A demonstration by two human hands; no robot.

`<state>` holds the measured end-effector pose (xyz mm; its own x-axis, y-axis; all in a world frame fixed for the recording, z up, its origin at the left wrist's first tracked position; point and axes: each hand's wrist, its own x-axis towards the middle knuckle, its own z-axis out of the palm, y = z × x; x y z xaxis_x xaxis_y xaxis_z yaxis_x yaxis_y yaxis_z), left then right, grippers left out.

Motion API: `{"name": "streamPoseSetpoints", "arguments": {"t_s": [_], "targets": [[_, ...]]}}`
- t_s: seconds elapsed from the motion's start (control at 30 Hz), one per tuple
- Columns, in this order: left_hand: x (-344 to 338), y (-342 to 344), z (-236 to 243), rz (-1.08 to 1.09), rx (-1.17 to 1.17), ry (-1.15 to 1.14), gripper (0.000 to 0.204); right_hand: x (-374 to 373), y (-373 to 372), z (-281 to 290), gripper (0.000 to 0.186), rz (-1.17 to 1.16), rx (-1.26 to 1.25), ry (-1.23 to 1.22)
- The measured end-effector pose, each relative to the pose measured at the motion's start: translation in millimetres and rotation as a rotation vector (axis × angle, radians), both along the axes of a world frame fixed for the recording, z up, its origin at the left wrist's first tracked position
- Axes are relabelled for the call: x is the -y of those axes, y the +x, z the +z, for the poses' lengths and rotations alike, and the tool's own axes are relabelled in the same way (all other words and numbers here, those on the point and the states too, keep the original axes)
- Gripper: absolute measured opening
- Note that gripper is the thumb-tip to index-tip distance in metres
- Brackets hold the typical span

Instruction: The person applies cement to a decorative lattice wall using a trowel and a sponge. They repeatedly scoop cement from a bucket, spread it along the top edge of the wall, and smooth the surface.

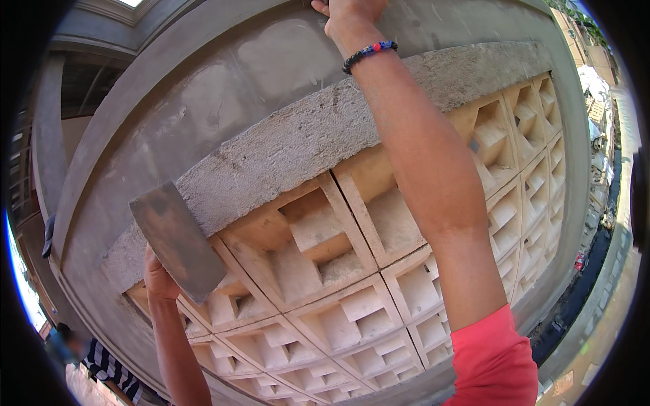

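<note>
My left hand grips a flat rectangular plastering float from behind. The float's grey-brown face is turned toward me, and its handle is hidden. It overlaps the lower left end of a rough cement band on the wall. My right hand reaches up to the smooth grey plaster above that band. The upper edge of the head view cuts this hand off. Its fingers look curled around a dark thing, too little of which shows to name.
Under the band, cream ventilation blocks with deep square openings fill a curved-looking panel. A raised grey plaster frame surrounds it. A person in a striped top is at the lower left. A dark drain channel runs along the right.
</note>
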<state>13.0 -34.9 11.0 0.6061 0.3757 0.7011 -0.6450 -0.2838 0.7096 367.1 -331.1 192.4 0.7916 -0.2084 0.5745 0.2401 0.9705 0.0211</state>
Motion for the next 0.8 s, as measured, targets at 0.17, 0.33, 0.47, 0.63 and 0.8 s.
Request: {"name": "streamPoseSetpoints", "arguments": {"t_s": [0.17, 0.33, 0.47, 0.63, 0.8], "targets": [[1, -2, 1, -0.008, -0.020, -0.020, 0.037, -20, -29, -40, 0.047, -0.104, 0.198, -0.125], [-5, -1, 2, 0.009, 0.001, 0.010, 0.038, 47, 94, -51, 0.043, -1.178, -0.098, -0.204], [-9, -4, -3, 0.028, 0.022, -0.037, 0.039, 82, 137, -35, 0.037, -1.502, -0.158, -0.280], [-7, 2, -2, -0.006, 0.019, 0.005, 0.039, 60, 103, -17, 0.038, -1.542, -0.046, -0.526], [-1, 0, 0, 0.011, 0.015, -0.008, 0.039, 8, 49, -19, 0.034, -1.598, 0.362, -0.258]]}}
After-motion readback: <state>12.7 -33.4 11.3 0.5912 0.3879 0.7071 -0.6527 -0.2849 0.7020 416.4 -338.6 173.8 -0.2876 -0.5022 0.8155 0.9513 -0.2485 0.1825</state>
